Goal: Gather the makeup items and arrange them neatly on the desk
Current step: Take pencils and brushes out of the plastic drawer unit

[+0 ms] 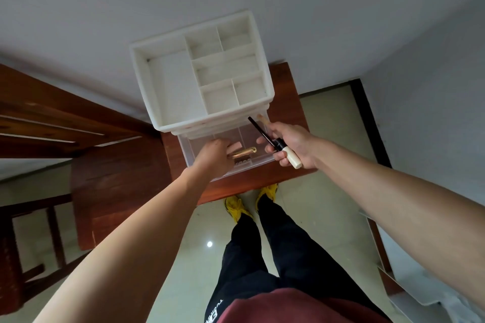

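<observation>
A white makeup organiser (168, 102) with empty top compartments stands on a reddish wooden desk (249, 181). Its clear lower drawer (249, 136) is pulled out toward me. My left hand (212, 157) reaches into the drawer, its fingers closed around a gold tube (244, 151). To the right, over the drawer's corner, my right hand (291, 144) grips a thin black pencil (258, 131) and a black and cream tube (288, 156) together. A small clear item lies at the drawer's front.
A dark wooden chair (118, 186) stands left of the desk, more wooden furniture (52, 118) beyond it. White walls rise behind and to the right. My legs and yellow shoes (236, 207) stand on the pale tiled floor. A white shelf unit (404, 286) sits at lower right.
</observation>
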Motion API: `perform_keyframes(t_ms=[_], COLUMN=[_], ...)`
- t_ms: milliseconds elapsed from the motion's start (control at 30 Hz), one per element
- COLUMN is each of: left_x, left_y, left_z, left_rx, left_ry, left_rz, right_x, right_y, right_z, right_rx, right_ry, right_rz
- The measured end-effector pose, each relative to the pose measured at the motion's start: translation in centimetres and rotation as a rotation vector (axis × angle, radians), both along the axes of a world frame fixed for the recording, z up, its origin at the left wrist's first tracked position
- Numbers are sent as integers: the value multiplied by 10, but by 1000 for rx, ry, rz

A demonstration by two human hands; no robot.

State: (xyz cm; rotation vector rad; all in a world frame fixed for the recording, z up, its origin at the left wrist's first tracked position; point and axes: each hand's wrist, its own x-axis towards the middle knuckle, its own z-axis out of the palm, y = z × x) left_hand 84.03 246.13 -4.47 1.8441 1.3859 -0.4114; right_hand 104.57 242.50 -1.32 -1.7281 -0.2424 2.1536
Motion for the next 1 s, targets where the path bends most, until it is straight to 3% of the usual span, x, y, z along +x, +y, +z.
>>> perform_keyframes(t_ms=[233,700,933,1000], left_x=[14,22,13,7], left_y=[16,22,21,20], left_z=[-8,-5,0,2], left_rx=[-223,-233,-326,-389], left_ry=[184,258,214,139], left_rz=[-107,-229,-149,-12], right_x=[2,0,-3,-4], right_y=[1,8,15,17], right_z=[1,-2,1,5], right_rx=[1,-33,-61,-50], right_ry=[-38,65,25,-8], right_rz=[-2,-145,-46,-7])
